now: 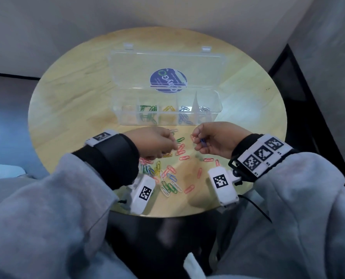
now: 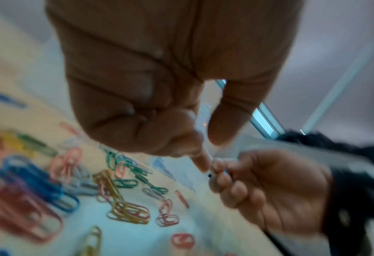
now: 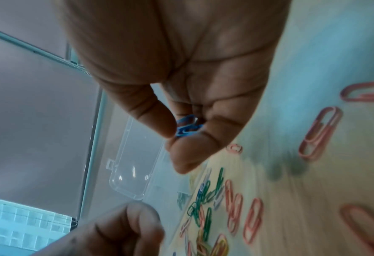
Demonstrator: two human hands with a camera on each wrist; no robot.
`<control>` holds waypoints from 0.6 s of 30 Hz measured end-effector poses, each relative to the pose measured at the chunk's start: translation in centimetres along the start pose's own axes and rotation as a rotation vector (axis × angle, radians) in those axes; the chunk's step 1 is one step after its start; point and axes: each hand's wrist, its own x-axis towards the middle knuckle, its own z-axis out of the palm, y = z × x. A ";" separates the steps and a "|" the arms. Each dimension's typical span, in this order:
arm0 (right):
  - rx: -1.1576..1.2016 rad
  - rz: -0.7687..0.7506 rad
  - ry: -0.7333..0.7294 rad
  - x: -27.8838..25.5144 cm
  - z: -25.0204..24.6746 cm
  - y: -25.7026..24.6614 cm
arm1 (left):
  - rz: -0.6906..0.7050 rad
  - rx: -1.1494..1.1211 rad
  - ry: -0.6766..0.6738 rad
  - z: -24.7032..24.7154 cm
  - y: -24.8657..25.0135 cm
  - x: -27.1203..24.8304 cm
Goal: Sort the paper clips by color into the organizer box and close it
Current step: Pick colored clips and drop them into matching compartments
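A round blue sticker [image 1: 168,81] sat on the open lid of the clear organizer box [image 1: 165,101], seen reversed through the plastic; only a large green "G" could be made out, the smaller lines too blurred to read. Square black-and-white coded markers [image 1: 260,154] stood on the white wrist bands and camera housings, carrying no readable words.

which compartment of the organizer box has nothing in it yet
The leftmost compartment of the organizer box; no clips show in it. The others hold green clips, yellow clips, blue clips and silver clips.
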 end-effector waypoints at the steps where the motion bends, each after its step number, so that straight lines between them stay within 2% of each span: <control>1: 0.016 0.012 -0.002 0.0 0.0 0.0 | 0.036 0.185 0.004 0.3 0.0 -0.2; 3: -0.011 0.031 0.000 0.0 0.0 0.1 | 0.093 0.537 0.032 1.0 0.2 -0.5; 4: -0.042 0.037 0.008 0.0 0.0 0.1 | 0.108 0.637 0.026 1.5 0.2 -0.7; 9: -0.129 0.039 0.056 0.0 -0.1 0.3 | 0.076 0.722 -0.085 3.1 0.3 -0.7; 14: -0.141 0.023 0.064 -0.3 -0.2 0.1 | 0.110 0.951 -0.055 4.0 0.7 -0.5; 18: -0.154 0.034 0.059 -0.1 -0.1 0.1 | 0.085 0.976 -0.052 4.1 0.4 0.1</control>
